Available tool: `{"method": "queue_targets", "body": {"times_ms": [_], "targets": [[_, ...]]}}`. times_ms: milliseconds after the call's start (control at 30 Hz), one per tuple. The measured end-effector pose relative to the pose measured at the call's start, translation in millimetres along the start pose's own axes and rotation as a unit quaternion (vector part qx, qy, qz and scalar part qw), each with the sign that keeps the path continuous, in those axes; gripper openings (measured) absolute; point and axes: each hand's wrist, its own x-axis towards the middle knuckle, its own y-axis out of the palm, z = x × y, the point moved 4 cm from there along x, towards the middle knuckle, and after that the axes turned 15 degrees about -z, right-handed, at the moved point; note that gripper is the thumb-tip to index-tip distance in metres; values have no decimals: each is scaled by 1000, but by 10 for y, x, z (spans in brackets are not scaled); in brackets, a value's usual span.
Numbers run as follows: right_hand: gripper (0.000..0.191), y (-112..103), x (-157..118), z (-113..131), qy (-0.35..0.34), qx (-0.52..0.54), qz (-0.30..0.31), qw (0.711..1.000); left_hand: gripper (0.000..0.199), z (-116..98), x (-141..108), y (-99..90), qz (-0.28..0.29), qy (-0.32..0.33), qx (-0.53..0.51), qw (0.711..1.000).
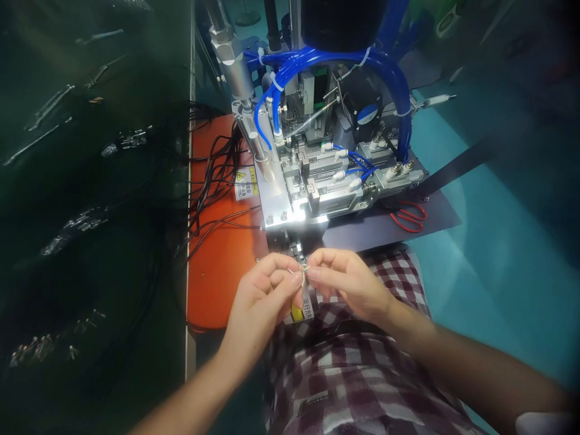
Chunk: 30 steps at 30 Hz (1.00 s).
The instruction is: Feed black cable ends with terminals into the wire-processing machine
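Observation:
My left hand [263, 290] and my right hand [344, 281] meet fingertip to fingertip just in front of a small metal machine [312, 175]. Between thumbs and forefingers they pinch one tiny pale part [303, 270], too small to tell what it is. Both hands hover over my checked shirt [357, 362], close to the machine's front edge. A white label with a yellow mark [304, 308] hangs below the fingers.
Blue air hoses [326, 63] arch over the machine. Black cables [217, 175] run across an orange mat [217, 266] at its left. Red-handled scissors [410, 217] lie on a dark sheet at the right. Dark trays with small metal parts [81, 223] fill the left side.

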Motion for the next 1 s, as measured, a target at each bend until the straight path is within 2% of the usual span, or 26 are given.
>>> {"method": "queue_targets", "body": {"times_ms": [133,433,533,600,667,800,900,1000], "targets": [[22,4,10,-26,21,41,25,999,17,-1,7,-2,3,-3,-11,1000],[18,-15,25,-59,136,94,68,984,14,-5,4,-9,18,-3,-9,1000],[13,-19,35,-33,159,76,89,980,15,-14,-16,-18,32,3,10,999],[11,-24,45,-3,151,40,101,982,14,-18,-31,-16,50,13,29,998],[12,-32,56,41,117,6,109,987,13,-17,-42,-14,61,20,45,997],[12,-37,64,176,-43,-66,126,989,14,-22,-38,-4,61,14,49,997],[9,-39,63,265,-158,-147,118,969,16,-34,-9,-2,55,-2,71,996],[9,-21,61,336,-252,-224,109,935,18,-41,26,-13,47,-14,102,994]]}}
